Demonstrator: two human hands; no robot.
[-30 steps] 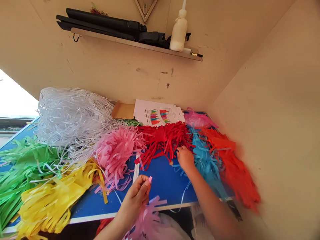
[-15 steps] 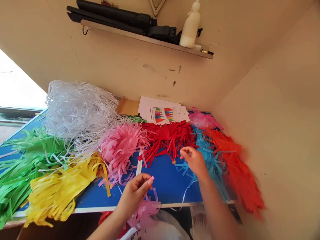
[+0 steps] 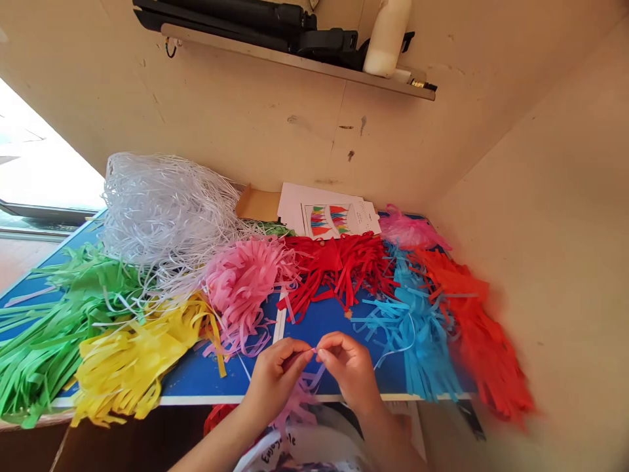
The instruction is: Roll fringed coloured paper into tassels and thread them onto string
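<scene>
Near the front edge of the blue table (image 3: 314,324), my left hand (image 3: 275,377) pinches the top of a pink fringed paper tassel (image 3: 296,403). My right hand (image 3: 348,368) has its thumb and fingertips closed on the same small pink tip, so both hands meet there. The tassel's strips hang below my left hand, over the table edge. Behind the hands lie red paper fringe (image 3: 339,265) and pink paper fringe (image 3: 246,275). Blue fringe (image 3: 417,328) is just right of my right hand.
White shredded strips (image 3: 167,210), green fringe (image 3: 93,295) and yellow fringe (image 3: 130,360) cover the left side. Orange-red fringe (image 3: 484,341) hangs at the right. A printed card (image 3: 334,219) leans at the back. Above is a shelf (image 3: 295,62) with a white bottle (image 3: 388,39).
My right hand has come down and left from above the blue fringe to meet my left fingertips at the tassel's tip. The view has shifted slightly.
</scene>
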